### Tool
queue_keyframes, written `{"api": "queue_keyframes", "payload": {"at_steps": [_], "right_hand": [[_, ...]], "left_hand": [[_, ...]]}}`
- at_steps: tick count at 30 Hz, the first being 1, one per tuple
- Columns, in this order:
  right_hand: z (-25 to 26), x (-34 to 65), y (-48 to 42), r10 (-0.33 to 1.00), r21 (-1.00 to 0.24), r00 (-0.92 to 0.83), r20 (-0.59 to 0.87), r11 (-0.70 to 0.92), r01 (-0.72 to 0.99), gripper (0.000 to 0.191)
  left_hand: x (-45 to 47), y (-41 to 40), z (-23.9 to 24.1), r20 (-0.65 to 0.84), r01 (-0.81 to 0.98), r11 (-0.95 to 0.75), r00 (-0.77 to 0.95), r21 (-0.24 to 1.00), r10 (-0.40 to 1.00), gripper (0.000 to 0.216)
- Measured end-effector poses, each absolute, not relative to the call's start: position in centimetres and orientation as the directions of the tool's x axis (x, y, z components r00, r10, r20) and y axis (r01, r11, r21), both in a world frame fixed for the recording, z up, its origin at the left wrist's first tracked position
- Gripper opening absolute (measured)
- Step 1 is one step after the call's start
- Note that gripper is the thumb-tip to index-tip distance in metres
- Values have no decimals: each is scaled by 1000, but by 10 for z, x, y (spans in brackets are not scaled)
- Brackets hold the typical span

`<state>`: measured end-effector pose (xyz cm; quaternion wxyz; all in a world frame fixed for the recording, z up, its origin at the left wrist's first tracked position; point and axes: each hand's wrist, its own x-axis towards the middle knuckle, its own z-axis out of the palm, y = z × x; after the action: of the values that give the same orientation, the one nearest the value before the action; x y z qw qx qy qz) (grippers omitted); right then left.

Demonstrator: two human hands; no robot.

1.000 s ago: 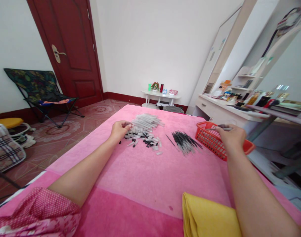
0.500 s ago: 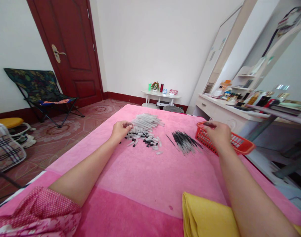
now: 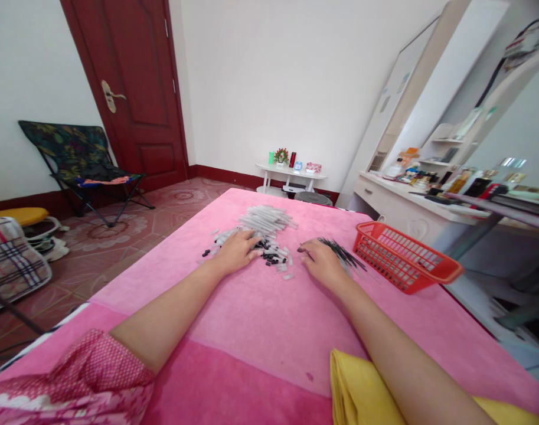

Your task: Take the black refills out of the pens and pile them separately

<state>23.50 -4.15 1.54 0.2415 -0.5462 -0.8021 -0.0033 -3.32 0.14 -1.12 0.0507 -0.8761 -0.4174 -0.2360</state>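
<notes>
My left hand (image 3: 239, 252) lies palm down with its fingers apart over a scatter of small black and clear caps (image 3: 275, 255). Just beyond it is a heap of clear whitish pen tubes (image 3: 265, 219). My right hand (image 3: 321, 261) is low over the cloth, its fingertips pinched around one thin pen refill, mostly covered by the fingers. The fingertips look dark. Beside and partly under this hand lies a bundle of pen refills (image 3: 349, 257) with black and clear lengths.
A red plastic basket (image 3: 406, 260) stands at the right edge of the pink-covered table (image 3: 251, 330). Folded yellow cloth (image 3: 358, 389) lies near front right, under my right forearm. A cluttered white dresser (image 3: 384, 195) is to the right, a folding chair (image 3: 74, 153) to the left.
My right hand has come from above the basket leftward and down to the lone refill beside the bundle. My left hand has shifted right and nearer, spreading over the caps.
</notes>
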Motion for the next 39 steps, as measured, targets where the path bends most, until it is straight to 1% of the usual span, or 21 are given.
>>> {"api": "queue_keyframes", "payload": {"at_steps": [3, 5, 8, 10, 12, 14, 16, 17, 19, 21, 29, 30, 32, 34, 35, 36, 37, 39], "right_hand": [[10, 228, -44, 874, -285, -324, 363, 435, 854, 23], [8, 223, -46, 868, -311, -329, 372, 450, 837, 21], [3, 216, -49, 847, -355, -307, 434, 474, 806, 20], [-2, 212, -49, 834, -390, -279, 477, 484, 783, 21], [-6, 209, -49, 833, -424, -247, 495, 479, 769, 21], [-10, 208, -48, 846, -454, -219, 486, 459, 763, 20], [-13, 207, -46, 860, -476, -205, 467, 440, 761, 18], [-14, 207, -45, 865, -482, -204, 459, 435, 760, 17], [-14, 207, -44, 867, -487, -204, 455, 434, 758, 16], [-14, 207, -43, 865, -484, -205, 457, 436, 759, 16], [-15, 208, -44, 867, -481, -204, 455, 431, 764, 16], [-15, 209, -45, 866, -481, -206, 455, 434, 762, 16], [-14, 209, -46, 865, -481, -206, 458, 436, 761, 16], [-13, 209, -46, 866, -485, -205, 456, 434, 759, 15], [-13, 209, -46, 868, -487, -203, 454, 432, 759, 15], [-13, 209, -46, 869, -490, -202, 452, 430, 758, 15], [-13, 209, -46, 870, -492, -202, 449, 430, 757, 15], [-14, 209, -45, 870, -494, -206, 447, 433, 754, 15]], "left_hand": [[-32, 1, -9, 484, 708, -685, 545, 171, 684, 37], [-30, -1, -7, 491, 673, -707, 550, 219, 675, 34], [-26, -6, -5, 473, 650, -716, 562, 256, 679, 34], [-22, -8, -3, 484, 656, -710, 549, 256, 681, 37], [-20, -6, -1, 531, 692, -678, 488, 248, 693, 43], [-18, 0, -1, 572, 760, -598, 381, 254, 727, 48], [-18, 8, -3, 556, 824, -499, 291, 268, 779, 50], [-19, 11, -4, 526, 844, -465, 276, 268, 805, 51], [-20, 16, -6, 461, 862, -438, 289, 256, 839, 52], [-21, 15, -7, 433, 861, -442, 308, 251, 847, 52], [-18, -5, 5, 443, 781, -550, 399, 294, 803, 47], [-19, -6, 7, 458, 785, -545, 384, 295, 802, 47], [-23, -2, 10, 516, 820, -493, 299, 292, 803, 47], [-33, 6, 11, 578, 873, -387, 157, 299, 801, 49], [-39, 11, 10, 579, 891, -325, 90, 316, 811, 51], [-47, 17, 8, 551, 899, -268, 36, 347, 834, 54], [-54, 24, 6, 485, 896, -222, 9, 384, 875, 56], [-68, 35, -2, 287, 869, -140, -2, 474, 958, 63]]}}
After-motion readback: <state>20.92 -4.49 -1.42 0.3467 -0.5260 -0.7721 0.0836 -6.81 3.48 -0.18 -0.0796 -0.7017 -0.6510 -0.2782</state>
